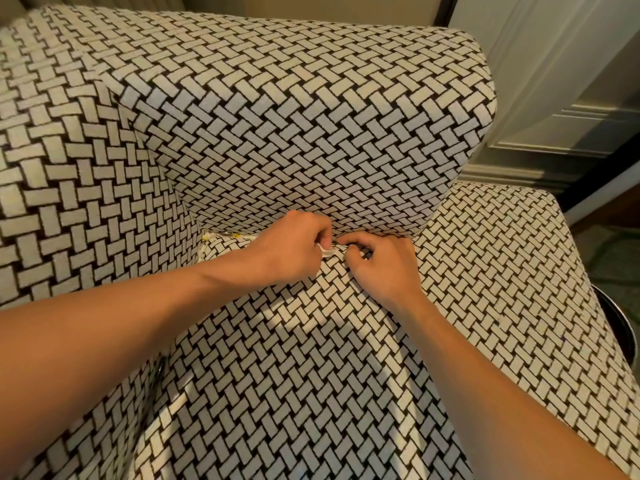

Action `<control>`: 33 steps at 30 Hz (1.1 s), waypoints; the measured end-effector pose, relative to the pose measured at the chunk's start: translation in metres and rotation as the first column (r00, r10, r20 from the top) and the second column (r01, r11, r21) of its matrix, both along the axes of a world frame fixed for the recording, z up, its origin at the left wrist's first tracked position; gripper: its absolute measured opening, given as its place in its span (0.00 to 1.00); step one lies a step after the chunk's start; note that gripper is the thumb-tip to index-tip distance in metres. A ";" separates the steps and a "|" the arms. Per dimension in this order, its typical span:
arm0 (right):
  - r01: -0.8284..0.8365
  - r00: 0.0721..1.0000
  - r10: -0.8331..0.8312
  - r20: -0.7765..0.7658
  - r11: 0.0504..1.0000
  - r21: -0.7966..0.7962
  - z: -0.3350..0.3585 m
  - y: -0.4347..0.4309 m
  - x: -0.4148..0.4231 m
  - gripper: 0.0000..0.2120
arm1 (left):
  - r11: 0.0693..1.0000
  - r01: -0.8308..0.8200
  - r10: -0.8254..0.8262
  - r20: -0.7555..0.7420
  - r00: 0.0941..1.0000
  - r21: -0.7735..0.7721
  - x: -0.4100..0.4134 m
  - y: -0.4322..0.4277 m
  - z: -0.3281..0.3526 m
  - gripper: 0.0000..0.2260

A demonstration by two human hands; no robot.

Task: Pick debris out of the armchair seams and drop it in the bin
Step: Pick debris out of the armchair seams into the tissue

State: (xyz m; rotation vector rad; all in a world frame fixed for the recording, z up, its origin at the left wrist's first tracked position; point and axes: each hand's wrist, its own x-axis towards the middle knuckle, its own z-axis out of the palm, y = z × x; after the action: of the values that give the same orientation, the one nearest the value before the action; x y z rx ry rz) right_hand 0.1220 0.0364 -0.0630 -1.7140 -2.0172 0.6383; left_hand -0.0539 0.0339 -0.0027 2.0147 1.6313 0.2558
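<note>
The armchair [311, 133] is covered in a black-and-white basket-weave fabric. Both my hands work at the seam where the seat meets the backrest. My left hand [294, 247] has its fingers curled and pinches a small clear, whitish scrap of debris [327, 250] at the seam. My right hand [381, 268] sits just to the right, fingers curled down into the same seam, touching the fabric beside the scrap. More clear wrapper debris with yellow bits [228, 235] lies in the seam to the left. A metal bin [620, 327] peeks out at the right, beside the armrest.
The right armrest [502, 258] runs along the right of the seat, the left armrest [69, 185] rises on the left. Behind the chair at the right stands a white panelled door [561, 109] above dark flooring.
</note>
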 end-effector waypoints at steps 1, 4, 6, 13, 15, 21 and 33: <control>0.005 1.000 -0.005 0.003 1.000 0.006 -0.001 0.000 0.000 0.16 | 0.999 -0.030 0.031 0.019 0.999 -0.024 0.001 0.000 0.000 0.11; 0.010 0.999 -0.011 0.030 1.000 0.015 -0.002 0.001 0.001 0.17 | 0.989 -0.103 0.108 0.043 0.993 -0.105 0.003 0.001 0.000 0.09; -0.004 0.998 0.002 0.069 1.000 0.021 -0.002 0.001 0.000 0.19 | 0.980 -0.133 0.141 0.047 0.989 -0.147 0.004 0.002 0.001 0.07; -0.053 0.921 0.070 0.384 0.997 -0.055 0.009 0.003 -0.012 0.25 | 0.961 -0.189 0.196 0.018 0.980 -0.200 0.005 0.000 0.006 0.06; -0.081 0.889 0.121 0.442 0.991 -0.108 0.016 0.005 -0.023 0.24 | 0.964 -0.191 0.191 -0.019 0.981 -0.187 0.005 -0.001 0.007 0.07; -0.161 0.881 0.208 0.425 0.976 -0.144 0.021 0.012 -0.023 0.20 | 0.961 -0.219 0.191 -0.167 0.967 -0.169 0.005 -0.002 0.006 0.06; -0.175 0.944 0.221 0.244 0.965 -0.195 0.013 0.011 -0.039 0.15 | 0.955 -0.199 0.134 -0.279 0.951 -0.219 0.008 -0.005 0.008 0.05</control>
State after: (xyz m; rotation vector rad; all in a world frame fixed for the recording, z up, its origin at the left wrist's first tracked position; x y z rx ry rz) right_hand 0.0831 0.0474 -0.0504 -1.7862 -2.4075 0.6964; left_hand -0.0459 0.0286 0.0057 1.7824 1.8963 -0.1541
